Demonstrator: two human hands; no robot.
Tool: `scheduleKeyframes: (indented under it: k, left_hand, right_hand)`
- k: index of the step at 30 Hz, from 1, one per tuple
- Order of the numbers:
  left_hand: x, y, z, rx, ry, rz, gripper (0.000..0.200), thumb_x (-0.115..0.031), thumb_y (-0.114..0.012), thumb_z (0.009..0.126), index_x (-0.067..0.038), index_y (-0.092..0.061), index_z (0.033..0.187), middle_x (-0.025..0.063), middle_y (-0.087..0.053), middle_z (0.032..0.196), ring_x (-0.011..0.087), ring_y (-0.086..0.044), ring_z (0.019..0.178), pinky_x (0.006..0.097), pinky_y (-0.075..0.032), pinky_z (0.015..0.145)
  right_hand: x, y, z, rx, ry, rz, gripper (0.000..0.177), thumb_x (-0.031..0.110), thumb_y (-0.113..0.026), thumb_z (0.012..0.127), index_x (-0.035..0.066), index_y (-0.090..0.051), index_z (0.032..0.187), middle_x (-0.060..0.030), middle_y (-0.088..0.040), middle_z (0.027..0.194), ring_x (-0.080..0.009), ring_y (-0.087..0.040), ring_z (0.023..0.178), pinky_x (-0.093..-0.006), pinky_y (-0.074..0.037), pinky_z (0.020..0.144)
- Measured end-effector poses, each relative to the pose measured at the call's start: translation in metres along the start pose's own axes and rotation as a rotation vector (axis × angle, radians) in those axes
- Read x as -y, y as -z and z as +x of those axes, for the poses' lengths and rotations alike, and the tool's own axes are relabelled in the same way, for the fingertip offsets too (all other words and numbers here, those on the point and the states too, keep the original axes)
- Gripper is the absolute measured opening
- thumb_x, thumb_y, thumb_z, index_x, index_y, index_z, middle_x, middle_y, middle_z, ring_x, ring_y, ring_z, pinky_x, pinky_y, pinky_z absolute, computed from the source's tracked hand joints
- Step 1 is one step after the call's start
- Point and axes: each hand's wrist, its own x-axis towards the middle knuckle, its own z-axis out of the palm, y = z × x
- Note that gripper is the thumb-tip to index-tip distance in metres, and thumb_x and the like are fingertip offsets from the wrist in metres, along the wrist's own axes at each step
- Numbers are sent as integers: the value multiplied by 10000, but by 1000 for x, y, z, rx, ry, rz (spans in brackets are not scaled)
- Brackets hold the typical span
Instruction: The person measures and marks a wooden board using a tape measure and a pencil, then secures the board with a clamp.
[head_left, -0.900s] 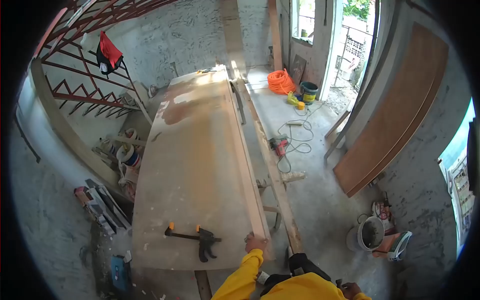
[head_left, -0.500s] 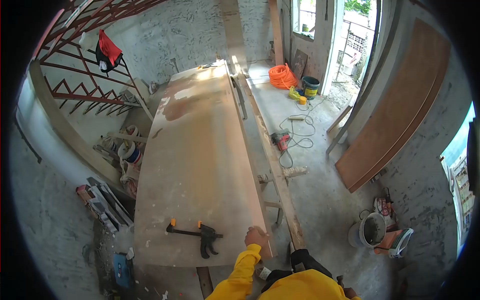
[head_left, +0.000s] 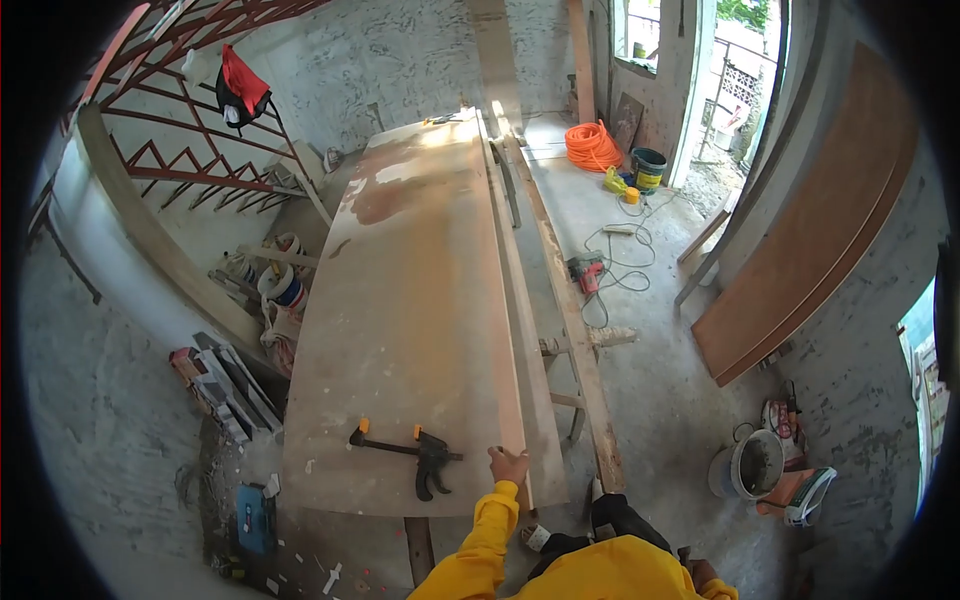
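My left hand [head_left: 509,465] is closed around the near end of a long, narrow wooden strip [head_left: 508,370]. The strip runs lengthwise over a large plywood sheet [head_left: 380,330], a little in from its right edge. On the sheet's near part, left of that hand, lies a black bar clamp [head_left: 430,463] with orange pads. My right hand [head_left: 704,574] is low at the right, beside my body, mostly cut off from clear view. A small dark object [head_left: 684,553] shows near it, and I cannot make out its fingers.
Beyond the sheet's right side runs a rough timber beam [head_left: 560,290]. A red power tool [head_left: 588,276] with its cable and an orange hose coil [head_left: 593,148] lie on the floor. Buckets [head_left: 757,464] stand at right, near leaning brown panels [head_left: 810,230]. A blue case [head_left: 254,520] is lower left.
My left hand has shifted the wooden strip leftward, inward from the sheet's right edge, so a band of plywood shows beyond it. The whole view has moved slightly.
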Motion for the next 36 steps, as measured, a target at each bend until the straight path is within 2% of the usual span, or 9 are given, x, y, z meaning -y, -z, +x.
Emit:
scheduleKeyframes:
  k: [4, 6, 9, 14, 17, 20, 26, 30, 36]
  left_hand:
    - [-14, 0, 3, 117, 174, -14, 673, -383, -754, 657, 67, -496, 1086, 275, -562, 1091, 392, -568, 1008, 405, -449, 885]
    - [-16, 4, -3, 155, 187, 10, 648, -423, -748, 654, 61, -545, 1034, 259, -584, 1066, 386, -579, 991, 406, -455, 873]
    - [-15, 4, -19, 32, 169, 100, 642, -467, -741, 645, 53, -576, 983, 245, -606, 1029, 386, -589, 967, 404, -462, 862]
    - [-27, 12, -49, 124, 202, 198, 699, -476, -759, 616, 57, -551, 1018, 254, -598, 1040, 392, -581, 984, 399, -457, 874]
    - [-24, 7, -63, 141, 64, 183, 740, -460, -782, 593, 70, -535, 1046, 259, -601, 1032, 386, -582, 987, 394, -461, 867]
    - [-7, 16, -70, 107, -121, -109, 805, -440, -808, 566, 84, -509, 1098, 258, -603, 1037, 350, -595, 983, 369, -473, 848]
    - [24, 12, -99, 383, 187, -453, 590, -403, -818, 596, 68, -639, 904, 158, -662, 817, 214, -640, 788, 300, -480, 708]
    - [39, -30, -88, 257, 134, 5, 584, -400, -792, 574, 43, -637, 920, 194, -661, 930, 288, -646, 867, 339, -495, 748]
    - [22, -39, -68, 220, 90, 58, 469, -335, -727, 589, -63, -630, 959, 192, -650, 900, 356, -614, 884, 379, -496, 799]
  right_hand:
    - [33, 24, 39, -186, 140, 62, 260, 260, -616, 740, 32, -656, 859, -176, -657, 834, -307, -630, 832, -369, -494, 773]
    - [93, 36, 54, -374, 366, 46, 245, 247, -606, 738, 14, -642, 804, -195, -638, 783, -333, -631, 786, -378, -493, 714]
    - [179, 21, 120, -324, 721, -6, 251, 203, -550, 785, 7, -626, 922, -206, -617, 931, -362, -593, 862, -397, -472, 797]
    - [373, -23, 128, 117, 804, 350, 715, 315, -640, 813, 4, -298, 1357, -212, -469, 1265, -268, -548, 1086, -326, -444, 903]
    - [447, -45, 131, 222, 676, 476, 945, 362, -692, 754, -80, -132, 1373, -249, -410, 1307, -290, -480, 1171, -331, -420, 936]
    - [471, -58, 135, -92, 634, 284, 975, 339, -747, 683, -107, -187, 1344, -275, -429, 1272, -326, -483, 1160, -338, -406, 954]
    - [454, -76, 152, -67, 726, 464, 899, 304, -788, 614, -107, -321, 1264, -288, -480, 1214, -347, -503, 1133, -352, -409, 950]
    - [454, -76, 167, 60, 609, 381, 865, 300, -782, 620, -100, -330, 1240, -277, -495, 1195, -345, -518, 1109, -356, -423, 929]
    - [458, -89, 209, 105, 714, 344, 882, 304, -759, 653, -135, -251, 1224, -293, -558, 1081, -385, -563, 1032, -374, -452, 884]
